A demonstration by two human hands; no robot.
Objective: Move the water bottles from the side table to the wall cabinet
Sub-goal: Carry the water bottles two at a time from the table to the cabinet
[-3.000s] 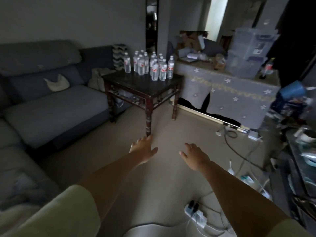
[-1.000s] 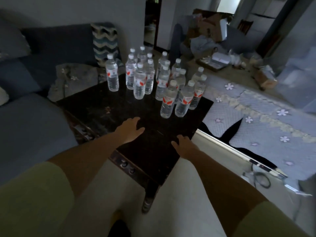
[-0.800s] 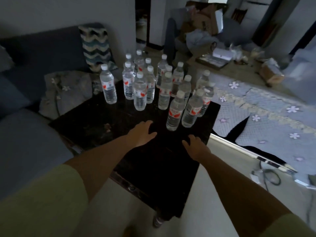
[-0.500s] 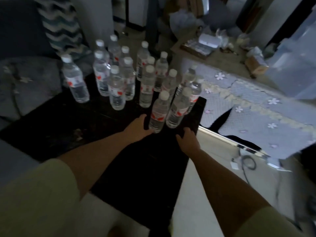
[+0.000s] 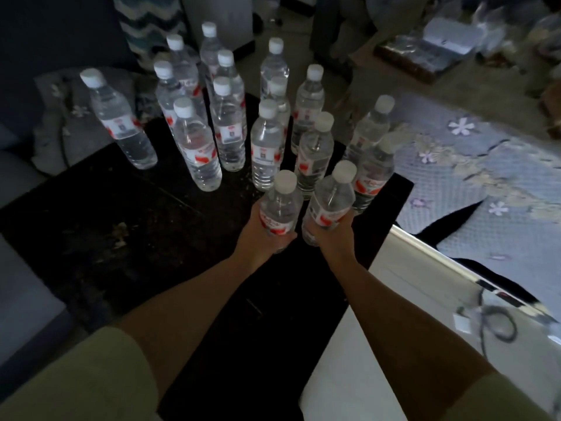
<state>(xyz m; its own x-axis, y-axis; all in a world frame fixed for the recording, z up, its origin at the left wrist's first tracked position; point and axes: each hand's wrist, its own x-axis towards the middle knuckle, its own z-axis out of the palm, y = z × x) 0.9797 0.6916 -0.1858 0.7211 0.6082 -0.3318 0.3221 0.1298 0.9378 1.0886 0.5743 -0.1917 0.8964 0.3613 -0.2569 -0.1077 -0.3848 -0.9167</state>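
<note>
Several clear water bottles with white caps and red-and-white labels stand in a cluster (image 5: pixel 230 129) on the far half of the dark wooden side table (image 5: pixel 127 226). My left hand (image 5: pixel 261 238) grips the lower body of the nearest bottle (image 5: pixel 280 205) in the front row. My right hand (image 5: pixel 331 235) grips the bottle beside it (image 5: pixel 332 202), which tilts slightly right. Both held bottles are upright at the table's near right part. The wall cabinet is not in view.
A blue sofa (image 5: pixel 21 314) borders the table on the left, with a chevron cushion (image 5: pixel 148 28) behind the bottles. A flowered blue cloth (image 5: pixel 473 177) covers furniture on the right. Cables and a plug (image 5: pixel 485 323) lie on the pale floor at right.
I have walked up to the table and leaned over it. Both hands went from hovering open to wrapping round the two nearest bottles.
</note>
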